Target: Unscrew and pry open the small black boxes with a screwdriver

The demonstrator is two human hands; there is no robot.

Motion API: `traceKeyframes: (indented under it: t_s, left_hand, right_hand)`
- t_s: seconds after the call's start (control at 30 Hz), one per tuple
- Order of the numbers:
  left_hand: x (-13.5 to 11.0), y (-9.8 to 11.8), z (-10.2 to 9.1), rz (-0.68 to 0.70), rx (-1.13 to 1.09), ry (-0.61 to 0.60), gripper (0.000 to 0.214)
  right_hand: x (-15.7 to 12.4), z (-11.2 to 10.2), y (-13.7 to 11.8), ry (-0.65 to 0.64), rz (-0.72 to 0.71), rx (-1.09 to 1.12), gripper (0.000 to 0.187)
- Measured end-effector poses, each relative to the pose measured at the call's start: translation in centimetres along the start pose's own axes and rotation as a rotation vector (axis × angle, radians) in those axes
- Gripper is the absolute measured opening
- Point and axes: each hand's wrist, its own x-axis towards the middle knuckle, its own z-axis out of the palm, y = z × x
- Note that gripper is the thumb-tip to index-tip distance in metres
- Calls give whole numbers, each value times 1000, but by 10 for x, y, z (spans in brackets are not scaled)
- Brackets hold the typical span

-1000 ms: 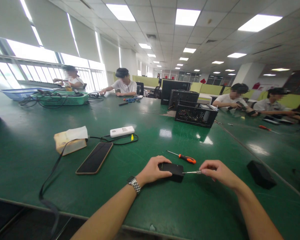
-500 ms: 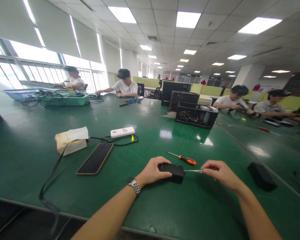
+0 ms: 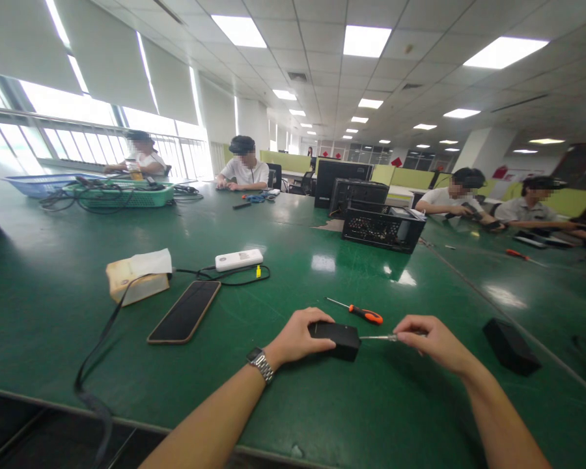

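The table (image 3: 283, 404) has a smooth, glossy green top, lightly scratched, with bright reflections lying across it. Near its front edge, a watch (image 3: 260, 362) with a metal link band sits on the left wrist. The left hand (image 3: 297, 339) is part closed, thumb on the near side and fingers on the far side of a matte black, oblong box (image 3: 346, 342) with crisp edges. The right hand (image 3: 420, 337), to the right of the box, has its fingertips pinched together on a slim screwdriver (image 3: 378, 337); its shiny metal shaft lies level, the tip at the box's right end. So the box lies between the hands, in the left one's grip.

To the right rests a second black block (image 3: 510, 346), its faces angled. Left of the hands lies a phone (image 3: 184, 312), flat dark glass with a tan rim. Just beyond the box is an orange-and-black screwdriver (image 3: 367, 314). Farther left are a creased, stained pale pouch (image 3: 139, 277) and a rounded white plastic device (image 3: 239, 260), whose dark round mark and printing are too small to read. Far off stand black metal computer cases (image 3: 383, 228) and a green lattice basket (image 3: 149, 197).
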Motion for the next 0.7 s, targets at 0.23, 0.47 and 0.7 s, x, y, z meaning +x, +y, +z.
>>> traceKeyframes:
  t_s: [0.23,0.47,0.7]
  left_hand:
    - [0,2,-1,-17,-11,6,38]
    - [0,0,-1,-23,-5,-11,39]
    - [0,1,-1,-8,17,-32,40]
  right_hand:
    - [1,2,-1,-14,-3,11,28]
    - [1,2,3,-28,-9,15,28]
    - [1,2,0,-17,-22,-45,26]
